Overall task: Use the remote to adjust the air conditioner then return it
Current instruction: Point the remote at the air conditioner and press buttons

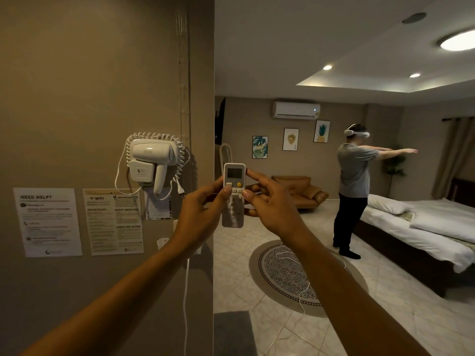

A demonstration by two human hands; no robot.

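A white remote with a grey screen and a yellow button stands upright in front of me, held between both hands. My left hand grips its left edge, thumb resting on the upper buttons. My right hand holds the right edge, with fingers touching the side near the screen and thumb on the buttons. The white air conditioner hangs high on the far wall, a small light lit on its right end.
A wall corner rises just left of the remote, bearing a white hair dryer and paper notices. A person wearing a headset stands beside the bed, arms outstretched. A round rug and brown sofa lie beyond.
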